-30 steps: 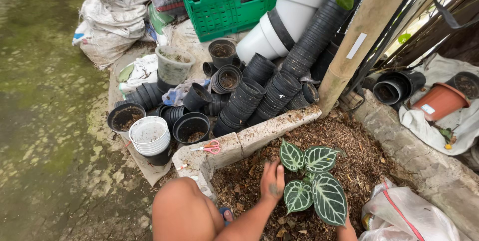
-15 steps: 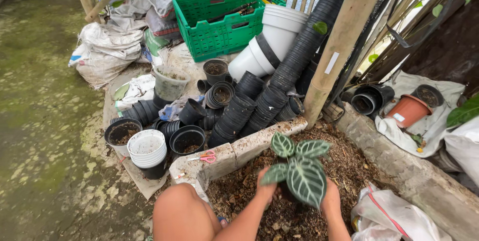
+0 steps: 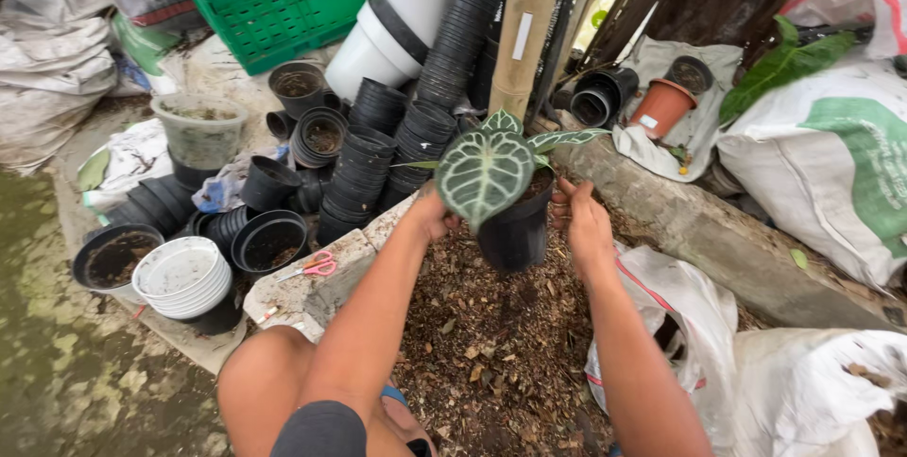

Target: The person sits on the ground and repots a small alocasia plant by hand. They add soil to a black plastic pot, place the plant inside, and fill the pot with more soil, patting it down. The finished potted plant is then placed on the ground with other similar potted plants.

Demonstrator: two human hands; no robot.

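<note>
Black plastic pot (image 3: pixel 515 230) with a veined green plant (image 3: pixel 486 173), lifted between your two hands.
From the head camera, your left hand (image 3: pixel 433 214) presses the pot's left side, its fingers hidden behind a leaf; your right hand (image 3: pixel 581 221) cups the right side, fingers (image 3: pixel 561 199) curled on the rim. Below lies loose brown bark mulch (image 3: pixel 482 344); a concrete curb (image 3: pixel 316 282) with red scissors (image 3: pixel 314 266) sits left, white sacks (image 3: pixel 680 315) close right.

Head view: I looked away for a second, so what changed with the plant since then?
The black pot with the veined-leaf plant rose off the bark mulch; the left hand and right hand now hold it up. The stacked pots and green crate stayed put.
</note>
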